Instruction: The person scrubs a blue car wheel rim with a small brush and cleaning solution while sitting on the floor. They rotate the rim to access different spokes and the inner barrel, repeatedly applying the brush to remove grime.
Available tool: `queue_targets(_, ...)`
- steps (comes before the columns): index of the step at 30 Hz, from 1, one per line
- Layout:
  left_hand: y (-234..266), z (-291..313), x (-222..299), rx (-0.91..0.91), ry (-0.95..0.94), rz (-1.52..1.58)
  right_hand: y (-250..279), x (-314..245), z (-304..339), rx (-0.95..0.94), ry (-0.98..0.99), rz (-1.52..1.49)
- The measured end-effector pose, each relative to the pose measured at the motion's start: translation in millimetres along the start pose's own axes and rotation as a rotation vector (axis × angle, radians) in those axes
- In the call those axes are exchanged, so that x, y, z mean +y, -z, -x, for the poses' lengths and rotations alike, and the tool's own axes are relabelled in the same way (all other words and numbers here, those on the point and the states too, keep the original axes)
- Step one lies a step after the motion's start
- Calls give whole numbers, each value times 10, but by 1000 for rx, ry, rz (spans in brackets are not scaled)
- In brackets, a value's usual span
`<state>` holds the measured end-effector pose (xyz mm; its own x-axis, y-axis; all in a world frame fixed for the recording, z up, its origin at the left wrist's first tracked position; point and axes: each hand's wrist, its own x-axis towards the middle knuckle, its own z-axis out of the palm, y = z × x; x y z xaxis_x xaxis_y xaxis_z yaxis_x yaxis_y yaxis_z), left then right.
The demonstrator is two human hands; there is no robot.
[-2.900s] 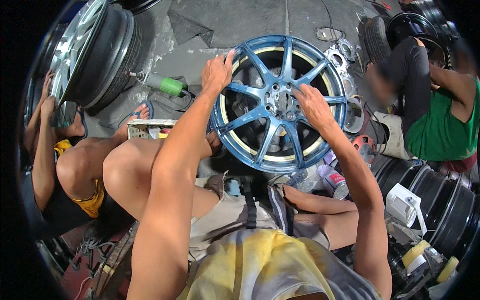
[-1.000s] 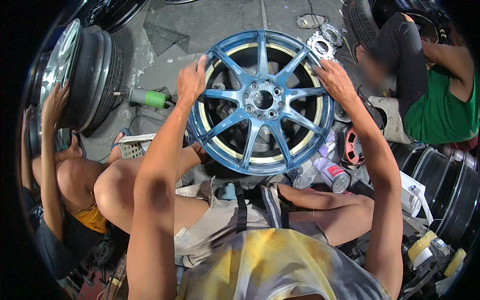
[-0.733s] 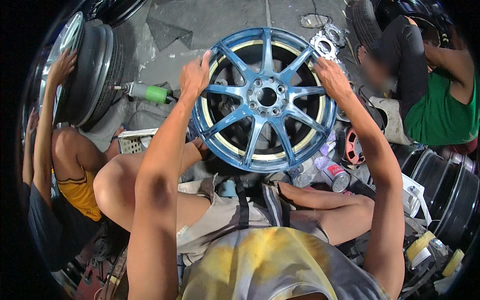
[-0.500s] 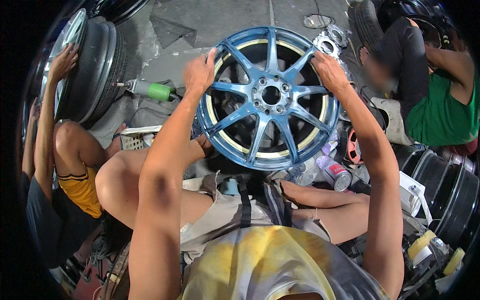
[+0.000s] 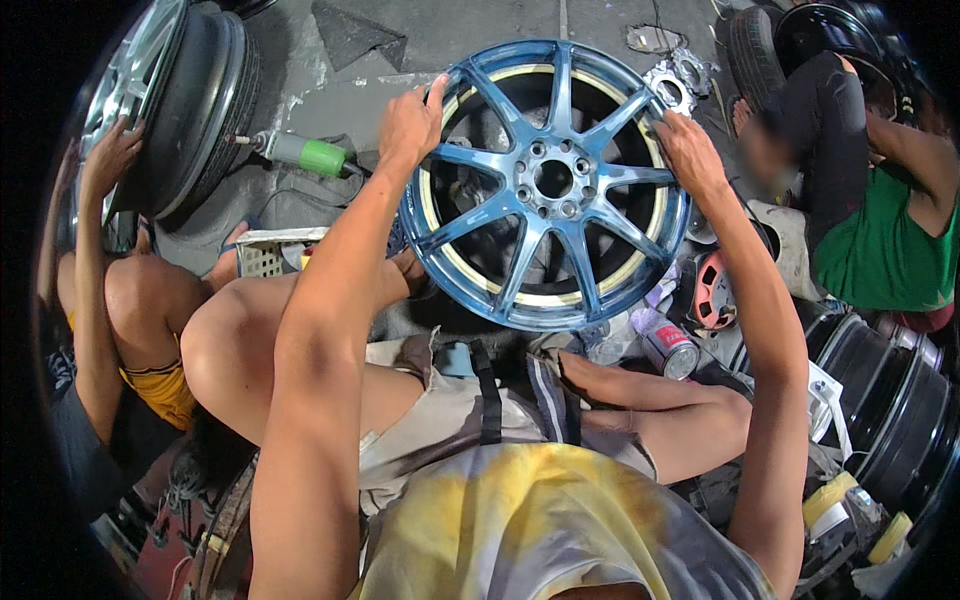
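Note:
A blue multi-spoke wheel rim (image 5: 562, 100) with a pale cream inner ring is held up in front of me, its face toward me. My left hand (image 5: 410, 128) grips its upper left edge, with the thumb showing along the lip. On the upper right edge, my right hand (image 5: 692, 155) is closed round the lip. Fingertips of both hands are hidden behind the rim. Around the hub's centre hole are several bolt holes. Streaks of lighter blue and silver show on the spokes.
A green and grey power tool (image 5: 312, 155) lies on the floor at left, near a white basket (image 5: 258, 258). A can (image 5: 672, 350) lies right of my lap. Left, another person's hand (image 5: 112, 158) touches a silver wheel (image 5: 150, 70). A person in green (image 5: 880, 235) sits at right beside stacked black rims (image 5: 885, 400).
The rim has turned slightly clockwise, with both my hands still on its edge. At left, the other person's hand has moved lower on the silver wheel. My view has shifted a little.

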<state>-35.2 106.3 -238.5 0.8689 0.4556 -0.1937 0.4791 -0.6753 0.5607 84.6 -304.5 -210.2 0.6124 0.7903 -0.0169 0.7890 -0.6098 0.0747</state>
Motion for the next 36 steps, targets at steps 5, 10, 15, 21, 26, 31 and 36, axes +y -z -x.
queue_targets(5, 5, -11, 13, 28, -31, -36, 32, 17, 59, 152, 49, -66)
queue_targets(10, -18, 0, -13, 10, 0, -19, 55, -9, 213, -37, -190, -96)
queue_targets(15, -1, -13, 5, 18, 6, -63, -20, 9, 129, 222, -116, -147)
queue_targets(21, 4, -2, -5, 8, 3, -15, -68, 17, 270, 222, -106, -183)
queue_targets(26, -14, -19, -11, 27, -7, -12, -25, 15, 433, 259, -174, -210)
queue_targets(31, -1, -22, 2, 9, -2, -61, -2, -3, 318, 189, -284, -201)
queue_targets(36, 6, -11, 8, 24, -12, -26, 47, -21, 291, 345, -145, -128)
